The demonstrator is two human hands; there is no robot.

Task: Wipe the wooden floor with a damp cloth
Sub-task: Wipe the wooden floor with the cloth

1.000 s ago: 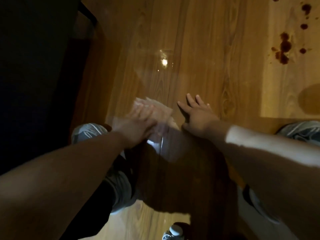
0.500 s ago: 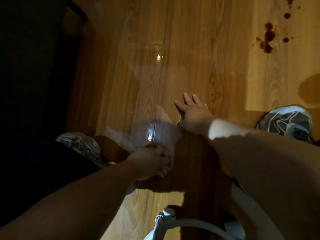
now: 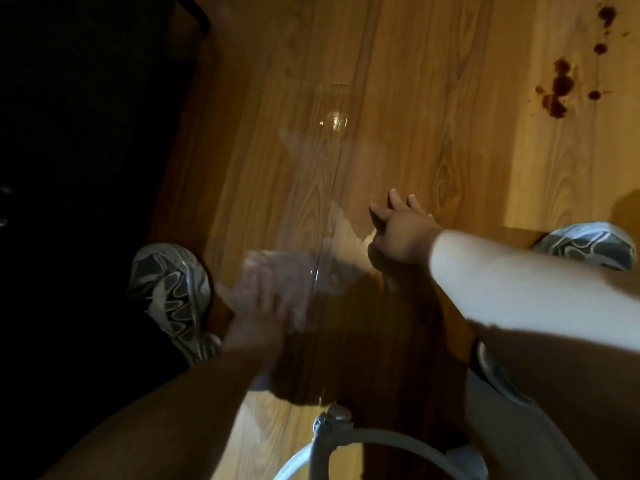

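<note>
The wooden floor (image 3: pixel 398 98) runs away from me in long planks, with a wet shiny streak down the middle. My left hand (image 3: pixel 266 306) is blurred with motion and presses a pale damp cloth (image 3: pixel 277 271) against the boards between my feet. My right hand (image 3: pixel 403 230) lies flat on the floor to the right of the cloth, fingers spread and holding nothing. Part of the cloth is hidden under my left hand.
Dark red stains (image 3: pixel 561 88) spot the floor at the far right. My shoes stand at the left (image 3: pixel 173 292) and right (image 3: pixel 588 244). A white bucket rim with a handle (image 3: pixel 346 441) sits at the bottom edge. Dark furniture (image 3: pixel 86 98) fills the left side.
My left hand has dragged the cloth back toward me along the planks and is now moving forward again, blurred. My right hand has stayed planted on the floor.
</note>
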